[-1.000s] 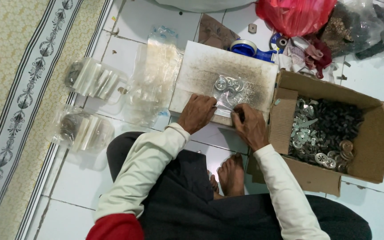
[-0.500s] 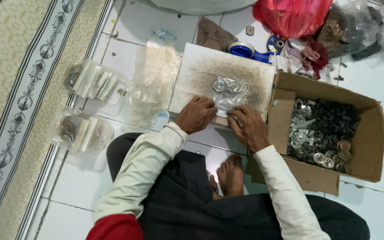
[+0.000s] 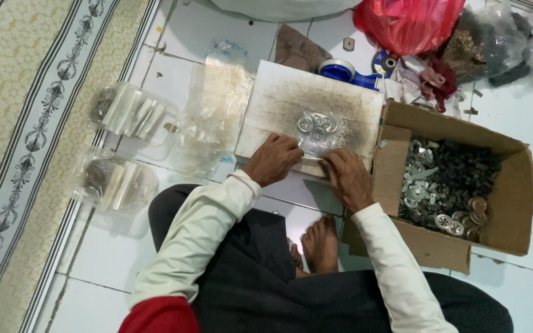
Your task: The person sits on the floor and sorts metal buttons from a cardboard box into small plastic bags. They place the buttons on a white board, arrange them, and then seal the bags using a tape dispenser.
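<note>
Far left: patterned rug [image 3: 26, 123] w/ striped border runs along the white tile floor [image 3: 112, 253]. Next to it, two clear bags stuffed w/ folded plastic and metal bits, one farther [image 3: 129, 112], one nearer [image 3: 113, 180]. Right of those, a loose stack of empty clear pouches [image 3: 212, 117] lies on the tiles, just beside a worn white board [image 3: 340, 102].

Centre: left hand [image 3: 272, 159] rests on the board's near edge, fingers curled down, pinching the left end of a small clear pouch [image 3: 317, 131] holding round metal washers. Right hand [image 3: 348, 177] grips the pouch's near right corner, fingers bent, thumb tucked; both hands closed on the pouch edge. Pouch lies flat on the board, just far of the hands. Bare feet [image 3: 319, 243] show near, betw. the sleeves.

Far centre: blue tape dispenser [image 3: 347, 71], red plastic bag [image 3: 408, 21].

Right: open cardboard box [image 3: 513, 185] touching the board's right side, full of dark and silver metal parts [image 3: 448, 182].
</note>
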